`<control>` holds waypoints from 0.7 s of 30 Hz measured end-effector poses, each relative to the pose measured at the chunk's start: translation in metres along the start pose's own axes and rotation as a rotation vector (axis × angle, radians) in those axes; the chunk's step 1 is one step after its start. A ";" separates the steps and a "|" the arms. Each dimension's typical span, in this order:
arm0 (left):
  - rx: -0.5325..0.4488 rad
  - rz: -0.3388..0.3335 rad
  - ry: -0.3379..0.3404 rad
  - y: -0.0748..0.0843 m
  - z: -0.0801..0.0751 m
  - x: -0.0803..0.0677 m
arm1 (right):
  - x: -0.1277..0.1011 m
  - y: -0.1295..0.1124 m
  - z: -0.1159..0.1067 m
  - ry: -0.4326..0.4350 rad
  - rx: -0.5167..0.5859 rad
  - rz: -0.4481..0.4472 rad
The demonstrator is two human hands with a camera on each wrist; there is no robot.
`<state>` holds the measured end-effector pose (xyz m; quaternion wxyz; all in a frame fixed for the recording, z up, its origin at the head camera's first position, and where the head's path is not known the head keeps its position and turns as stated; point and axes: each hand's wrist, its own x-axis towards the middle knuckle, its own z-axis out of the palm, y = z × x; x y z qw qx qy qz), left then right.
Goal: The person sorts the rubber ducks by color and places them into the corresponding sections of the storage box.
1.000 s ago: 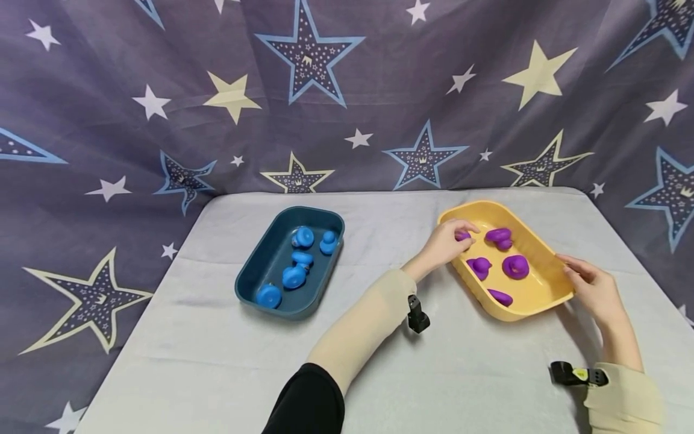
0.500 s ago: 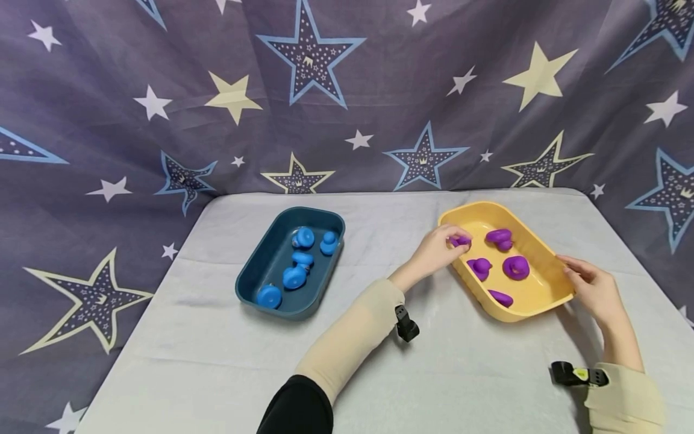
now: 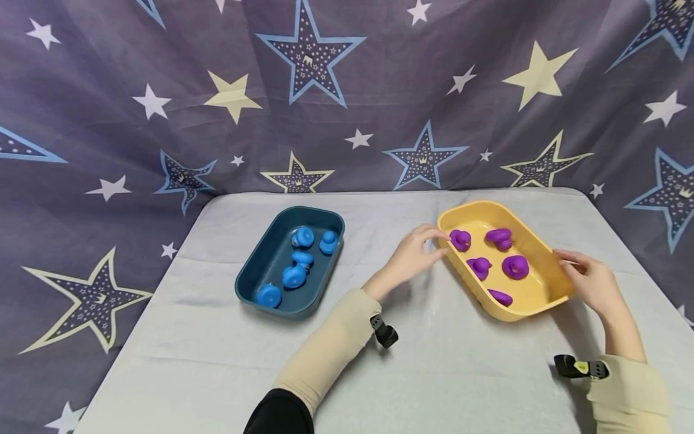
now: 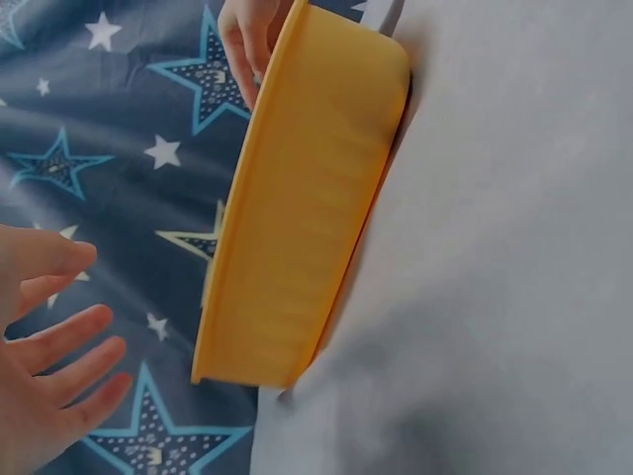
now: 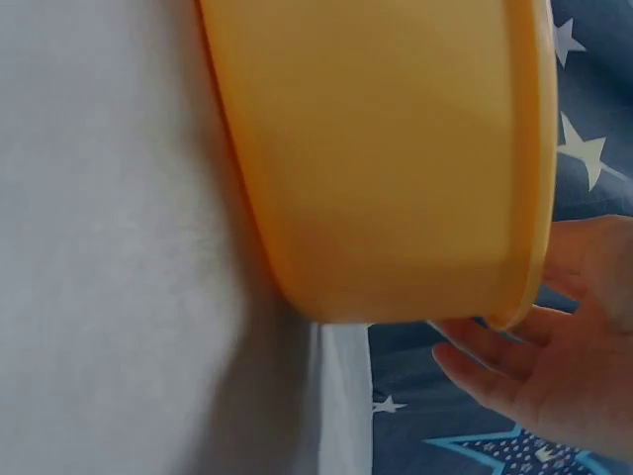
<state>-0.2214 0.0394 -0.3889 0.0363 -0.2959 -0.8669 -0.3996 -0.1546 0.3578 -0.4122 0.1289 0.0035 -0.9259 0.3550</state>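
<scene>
My left hand (image 3: 410, 259) is just outside the left rim of the yellow tray (image 3: 534, 295), its spread fingers holding nothing. In the left wrist view its fingers (image 4: 74, 381) stand apart from the tray wall. Just inside that rim lies a purple rubber duck (image 3: 460, 240), close to my fingertips. Several more purple ducks lie about the tray floor, one of them a duck (image 3: 515, 267) near the middle. My right hand (image 3: 593, 283) is at the tray's right end, with fairly straight fingers along the rim. The right wrist view shows part of this hand hidden behind the rim.
A dark teal tray (image 3: 246, 280) with several blue rubber ducks, such as the duck (image 3: 268, 296), stands to the left. Both trays rest on a table with a pale cloth (image 3: 190, 343). A star-patterned curtain (image 3: 347, 72) hangs behind.
My left hand has let go of a purple duck inside the yellow tray and drawn back leftward over the rim. The right hand has shifted slightly, its fingers lifting a little at the rim.
</scene>
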 end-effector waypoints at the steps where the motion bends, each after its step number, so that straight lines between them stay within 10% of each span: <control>1: 0.008 -0.001 0.005 0.000 -0.003 -0.003 | 0.001 -0.002 0.000 -0.004 -0.017 -0.003; 21: 0.264 -0.101 0.115 -0.016 -0.078 -0.070 | 0.008 -0.054 0.007 -0.020 -0.070 -0.208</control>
